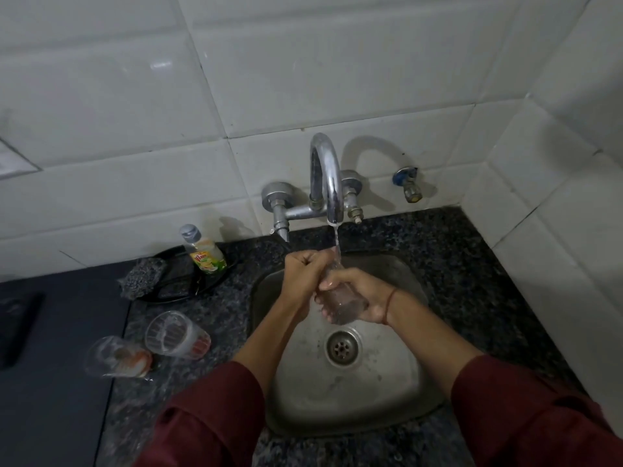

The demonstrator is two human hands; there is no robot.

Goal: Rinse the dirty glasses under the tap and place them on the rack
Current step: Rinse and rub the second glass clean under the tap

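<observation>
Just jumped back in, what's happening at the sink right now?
A person is rinsing a clear glass under the running tap, over the sink. The right hand grips its lower part; the left hand curls round its upper end, by the stream. Two more glasses sit on the counter to the left. No rack is in view.

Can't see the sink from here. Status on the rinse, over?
Right hand grips glass under running tap; left hand curled round its mouth. Two more glasses on counter, left of sink. No rack in view.
</observation>
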